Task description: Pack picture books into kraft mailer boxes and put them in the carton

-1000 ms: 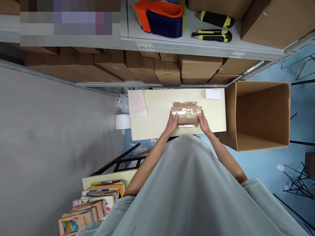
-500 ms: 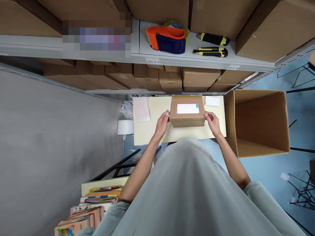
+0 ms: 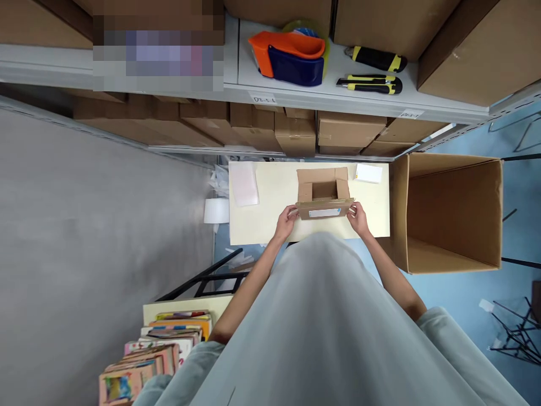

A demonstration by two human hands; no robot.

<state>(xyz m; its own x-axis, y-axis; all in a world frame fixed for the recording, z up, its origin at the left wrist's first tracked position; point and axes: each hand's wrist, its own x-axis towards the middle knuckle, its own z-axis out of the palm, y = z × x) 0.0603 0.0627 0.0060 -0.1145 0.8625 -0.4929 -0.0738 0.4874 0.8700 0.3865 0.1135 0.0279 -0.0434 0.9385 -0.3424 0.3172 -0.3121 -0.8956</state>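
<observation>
A small brown cardboard box (image 3: 323, 204) is tilted on the pale table (image 3: 270, 223). Its flaps stand open at the far side and the dark inside shows. A white label (image 3: 324, 212) faces me on its near side. My left hand (image 3: 287, 220) has its fingers closed on the box's left edge. At the right end, my right hand (image 3: 358, 217) pinches the other edge. Behind my right hand lies a small white box (image 3: 368, 173). A sheaf of pale, translucent sheets (image 3: 245, 184) rests at the table's left end.
A large open carton (image 3: 454, 211) stands against the table's right side. Above the far edge, a grey shelf (image 3: 296, 100) holds cartons, an orange and blue tape dispenser (image 3: 291, 56) and two utility knives (image 3: 374, 84). Stacked books (image 3: 147, 361) are at lower left, beside a grey wall (image 3: 105, 214).
The small box has tipped toward me, so its labelled face now points at me and its open flaps and inside have come into view. Both hands stay on its ends, slightly nearer me.
</observation>
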